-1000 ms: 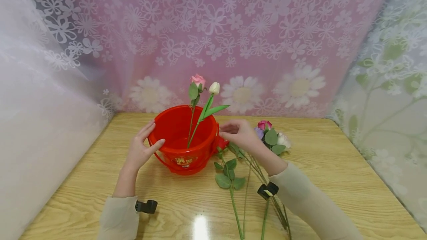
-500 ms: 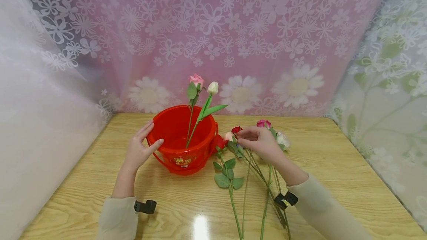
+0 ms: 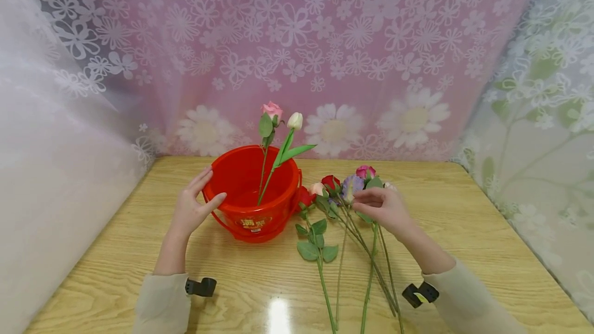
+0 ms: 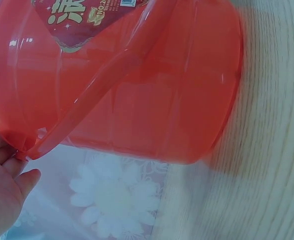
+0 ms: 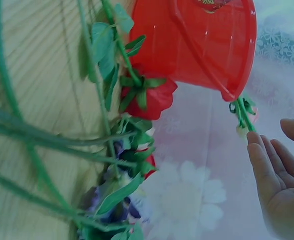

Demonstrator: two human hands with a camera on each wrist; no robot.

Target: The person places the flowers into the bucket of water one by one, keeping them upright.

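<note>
A red plastic bucket stands upright on the table. Out of its mouth lean a pink rose and a white tulip. My left hand rests with extended fingers on the bucket's left rim, its thumb spread apart. My right hand holds nothing and hovers over flowers lying right of the bucket. Among them are a red rose beside the bucket, a second red rose, a peach flower, a purple flower and a magenta rose. The right hand partly hides a white flower.
Several green stems lie crossed, running to the table's front edge. The wooden table meets a pink flowered curtain at the back. Pale curtains hang at both sides. The bucket's handle hangs down its near side.
My right hand has moved rightward from beside the bucket, uncovering a red rose, the peach flower and then the purple flower. The left hand and the bucket stay in place.
</note>
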